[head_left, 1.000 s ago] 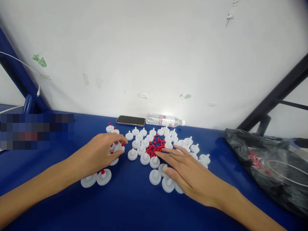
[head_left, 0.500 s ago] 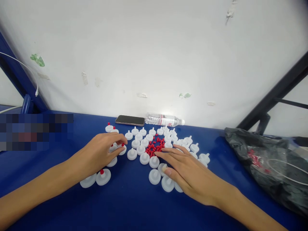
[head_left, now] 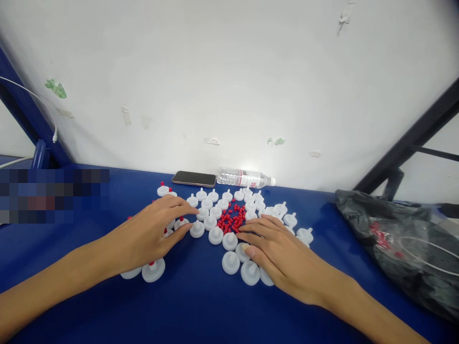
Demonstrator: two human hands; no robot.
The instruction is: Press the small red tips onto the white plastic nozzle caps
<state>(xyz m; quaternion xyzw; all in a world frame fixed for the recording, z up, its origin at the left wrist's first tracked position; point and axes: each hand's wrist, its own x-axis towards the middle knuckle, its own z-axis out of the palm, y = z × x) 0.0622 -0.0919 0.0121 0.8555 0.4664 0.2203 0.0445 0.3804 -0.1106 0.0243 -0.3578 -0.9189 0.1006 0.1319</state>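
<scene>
My left hand (head_left: pixel 163 224) reaches in from the left with thumb and index finger apart, holding nothing. Its fingertips are beside a white round plastic nozzle cap (head_left: pixel 197 230) whose spout is bare. Below and behind that hand are white nozzle caps with red tips, such as a red-tipped nozzle cap (head_left: pixel 153 272), partly covered by the hand. My right hand (head_left: pixel 274 251) lies spread over bare white nozzle caps, its fingertips at the edge of a pile of small red tip caps (head_left: pixel 231 220). What lies under its palm is hidden.
A phone (head_left: pixel 194 178) and a clear plastic bottle (head_left: pixel 244 178) lie along the wall on the blue table (head_left: pixel 201 306). At the right, a black plastic bag (head_left: pixel 398 239) contains red pieces in clear plastic. Bare nozzle caps ring the red pile.
My left hand has spread its fingers and shifted right, away from the red-tipped nozzle cap it was touching. The right hand has barely moved.
</scene>
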